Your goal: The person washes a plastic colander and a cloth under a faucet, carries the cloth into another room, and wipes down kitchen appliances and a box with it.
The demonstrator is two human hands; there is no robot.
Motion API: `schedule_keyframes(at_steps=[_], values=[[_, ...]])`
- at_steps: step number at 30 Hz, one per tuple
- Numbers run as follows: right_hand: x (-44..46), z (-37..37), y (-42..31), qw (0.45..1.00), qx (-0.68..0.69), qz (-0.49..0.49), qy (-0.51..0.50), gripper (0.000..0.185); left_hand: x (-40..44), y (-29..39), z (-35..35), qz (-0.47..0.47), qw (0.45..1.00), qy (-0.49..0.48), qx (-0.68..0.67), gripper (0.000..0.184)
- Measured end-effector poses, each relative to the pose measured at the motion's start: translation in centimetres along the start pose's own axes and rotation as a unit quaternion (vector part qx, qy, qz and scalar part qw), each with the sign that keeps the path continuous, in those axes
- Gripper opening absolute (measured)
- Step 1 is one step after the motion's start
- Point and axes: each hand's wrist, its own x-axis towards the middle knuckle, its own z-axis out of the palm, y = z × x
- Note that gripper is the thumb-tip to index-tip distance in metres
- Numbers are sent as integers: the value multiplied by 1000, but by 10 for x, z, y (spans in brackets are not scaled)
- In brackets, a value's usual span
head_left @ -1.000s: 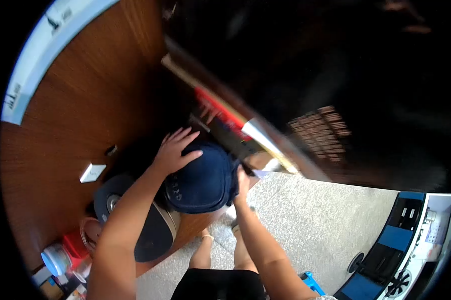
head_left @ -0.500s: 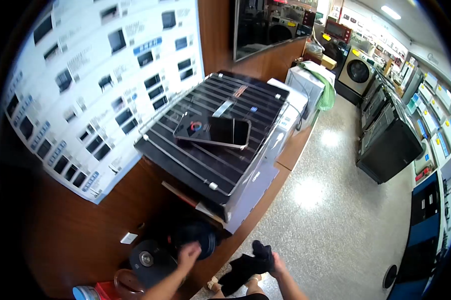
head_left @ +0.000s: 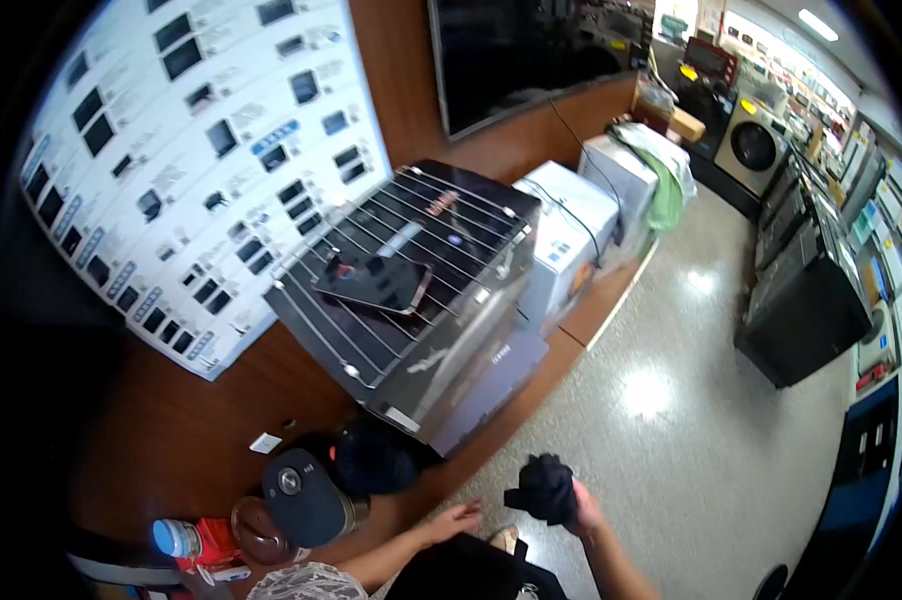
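A bunched black cloth (head_left: 543,490) is gripped in my right hand (head_left: 584,508), held up over the floor at the lower middle. My left hand (head_left: 455,521) is a little to the left of it, its fingers stretched out and nothing in them. Nearest on that side stand a dark appliance with a silver knob (head_left: 289,482) and a dark rounded object (head_left: 373,460) whose kind I cannot make out. Above them, a wire rack (head_left: 391,345) lies on top of a large dark box-shaped appliance (head_left: 441,385). A smartphone (head_left: 376,283) rests on the rack.
A poster (head_left: 211,180) and a television (head_left: 531,60) are on the wooden wall. White boxes (head_left: 566,215) stand along the ledge, one with a green cloth (head_left: 668,195). Black appliances (head_left: 806,300) line the right of the floor. A brown lidded pot (head_left: 259,530) sits lower left.
My left hand has come away from the dark rounded object and moved right, opening. The black cloth hung down before; now it is gathered up in my right hand. The view has shifted.
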Motion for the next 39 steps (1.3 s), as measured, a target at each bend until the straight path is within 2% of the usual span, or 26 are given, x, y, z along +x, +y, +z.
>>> schedule_keyframes(at_steps=[2, 3, 5, 7, 9, 10, 11, 12, 13, 15, 16, 17, 18, 19, 21, 23, 25, 26, 28, 29, 30, 33, 35, 36, 38, 39], values=[[0, 10, -24, 999, -7, 23, -32, 47, 0, 1, 6, -19, 998, 58, -31, 62], [7, 8, -22, 999, -24, 3, 28, 49, 7, -16, 3, 31, 998, 32, -43, 72], [20, 15, -30, 996, 74, -30, -41, 52, 15, -31, 5, 90, 993, 66, 49, 90], [45, 6, -15, 964, 256, 21, 68, 47, 38, -15, 5, 110, 948, 85, 285, 104], [81, -6, 9, 930, 363, 17, 47, 44, 99, -15, 7, 144, 937, 136, 288, 105], [100, 5, 6, 938, 316, -10, 141, 44, 143, -35, 4, 214, 950, 116, 193, 101], [124, 13, 0, 947, 249, -74, 190, 44, 155, 20, 13, 15, 993, 57, 103, 83], [160, 0, 1, 952, 207, -116, 192, 45, 186, 3, 14, 30, 991, 60, -120, 74], [198, -15, -2, 955, 163, -158, 191, 46, 218, -14, 12, 45, 938, 64, -337, 65], [270, -27, -33, 929, -143, -258, 223, 47, 250, 36, 7, 0, 880, 124, -459, 55], [318, -50, -32, 880, -272, -311, 234, 44, 268, 47, -1, 46, 888, 132, -438, 56], [361, -73, -35, 767, -477, -356, 239, 42, 294, 35, -20, -27, 880, 98, -464, 54], [397, -88, -37, 703, -583, -332, 236, 42, 305, 49, -29, -13, 910, 114, -398, 49], [424, -99, -35, 679, -616, -306, 255, 45, 312, 59, -33, 0, 935, 128, -331, 45], [445, -108, -23, 543, -724, -322, 278, 50, 331, 30, -51, 9, 926, 119, -357, 39], [429, -96, -1, 533, -741, -330, 239, 53, 316, 10, -54, 3, 904, 137, -405, 37], [390, -77, 37, 534, -760, -325, 175, 58, 277, -47, -47, -113, 897, 153, -399, 31], [353, -51, 51, 518, -812, -249, 105, 59, 246, -77, -41, -107, 929, 129, -329, 35], [305, -40, 131, 522, -813, -250, -64, 57, 178, -87, -13, -130, 935, 183, -276, 37], [289, -26, 150, 558, -793, -200, -141, 59, 147, -140, -13, -187, 900, 175, -352, 38], [280, -18, 154, 614, -747, -228, -116, 59, 127, -91, -11, -274, 847, 189, -416, 40], [290, -43, 152, 550, -746, -294, -232, 53, 112, -50, -25, -312, 818, 190, -444, 38], [312, -71, 130, 534, -689, -370, -321, 50, 151, -35, -22, -268, 864, 176, -388, 37], [332, -87, 105, 520, -702, -346, -343, 47, 173, -26, -18, -249, 883, 167, -361, 36], [360, -104, 19, 557, -696, -360, -274, 43, 232, 6, -8, -204, 895, 149, -367, 38], [376, -123, -7, 581, -708, -373, -149, 43, 264, 27, 0, -169, 916, 169, -323, 37]])
